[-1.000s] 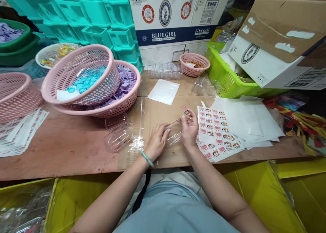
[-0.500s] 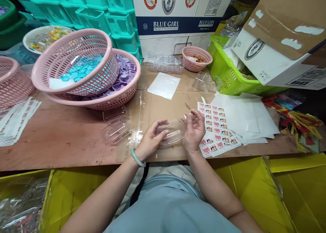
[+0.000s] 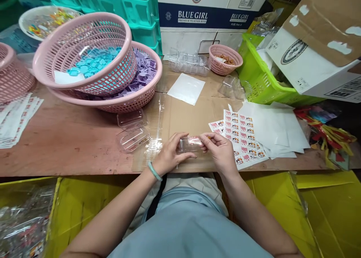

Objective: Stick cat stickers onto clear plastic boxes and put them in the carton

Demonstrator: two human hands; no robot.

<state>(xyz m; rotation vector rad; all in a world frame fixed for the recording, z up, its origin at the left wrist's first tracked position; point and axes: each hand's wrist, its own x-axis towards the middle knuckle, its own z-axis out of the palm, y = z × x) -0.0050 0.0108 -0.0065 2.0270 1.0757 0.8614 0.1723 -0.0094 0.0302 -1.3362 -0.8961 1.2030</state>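
Observation:
A small clear plastic box (image 3: 186,145) lies on its side between my hands, low over the cardboard. My left hand (image 3: 170,153) is curled round its left end, thumb along the near side and fingers on the far side. On the upper face of the box is a small sticker (image 3: 194,139) with pink print and a bit of orange. My right hand (image 3: 221,151) pinches the sticker's right end; its fingertips hide part of it. Close to my right hand lie sheets of cat stickers (image 3: 245,138).
Two clear plastic trays (image 3: 132,138) lie to the left. Stacked pink baskets (image 3: 146,96) hold blue and purple pieces. A white sheet (image 3: 186,89) rests on the cardboard mat (image 3: 180,115). Farther back are a small pink basket (image 3: 222,68), a green crate (image 3: 262,81) and a beer carton (image 3: 203,36).
My right hand has turned palm down and brought the sticker onto the box. My left hand has turned the box. A further sticker sheet shows where my right hand was. The view has shifted slightly.

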